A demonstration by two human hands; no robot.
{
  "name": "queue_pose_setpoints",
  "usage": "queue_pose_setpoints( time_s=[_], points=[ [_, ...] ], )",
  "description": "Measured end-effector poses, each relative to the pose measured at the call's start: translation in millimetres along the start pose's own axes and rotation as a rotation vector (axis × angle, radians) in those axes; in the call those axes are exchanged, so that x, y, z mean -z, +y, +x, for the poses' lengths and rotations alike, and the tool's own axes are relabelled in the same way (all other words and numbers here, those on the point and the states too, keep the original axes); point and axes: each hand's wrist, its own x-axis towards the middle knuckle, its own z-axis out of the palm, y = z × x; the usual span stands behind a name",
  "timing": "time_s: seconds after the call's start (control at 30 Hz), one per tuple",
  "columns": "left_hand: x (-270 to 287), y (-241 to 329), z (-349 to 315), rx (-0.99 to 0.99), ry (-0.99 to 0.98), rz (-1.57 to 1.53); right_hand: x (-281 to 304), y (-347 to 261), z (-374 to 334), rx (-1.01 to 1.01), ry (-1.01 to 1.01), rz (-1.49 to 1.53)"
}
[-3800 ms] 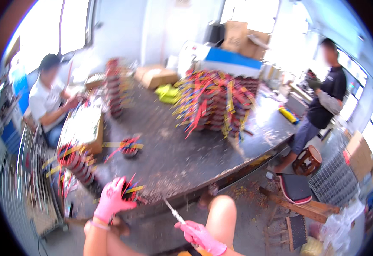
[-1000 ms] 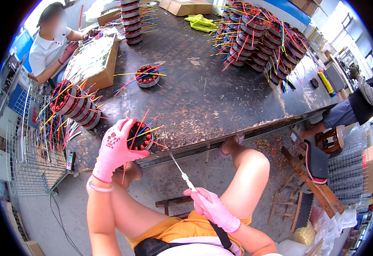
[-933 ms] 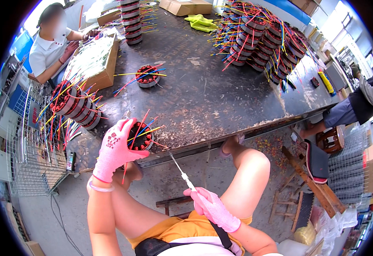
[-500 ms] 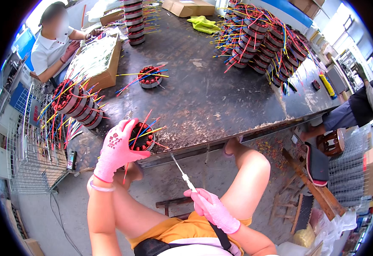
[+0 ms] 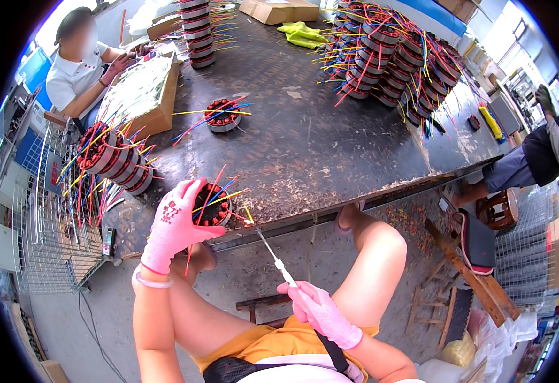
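My left hand [image 5: 172,226], in a pink glove, is wrapped round the side of a motor stator [image 5: 214,216] at the table's front edge. Red, blue and yellow lead wires stick out of its dark ring with red windings. In my right hand [image 5: 325,314], also gloved in pink, is a thin tool with a white handle [image 5: 285,272] and a slim metal shaft. Its tip points up at the stator's right side, by a short yellow wire end [image 5: 249,214] and a small bright white spot. Whether the tip touches the wire I cannot tell.
Another stator [image 5: 223,116] lies farther back on the dark table [image 5: 279,147]. Stacked stators [image 5: 116,159] lean at the left; more stacks [image 5: 382,57] stand at the far right. A co-worker [image 5: 78,70] sits behind an open carton [image 5: 155,105]. A wire basket [image 5: 53,223] is at the left.
A short yellow wire end and a bright white spot now show at the tool's tip. My hands have barely moved. At the right edge, another person's gloved hand has shifted.
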Motion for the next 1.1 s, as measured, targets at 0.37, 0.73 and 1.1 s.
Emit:
queue_pose_setpoints(
  time_s=[0.37, 0.73, 1.1],
  points=[
    [-1, 1, 0, -0.002, 0.001, -0.009, 1, 1, 1, -0.010, 0.005, -0.037],
    [-1, -1, 0, 0.019, -0.012, -0.002, 1, 1, 1, -0.033, -0.003, -0.014],
    [-1, 0, 0, 0.001, 0.002, 0.001, 3, -4, -1, -0.047, -0.012, 0.027]
  ],
)
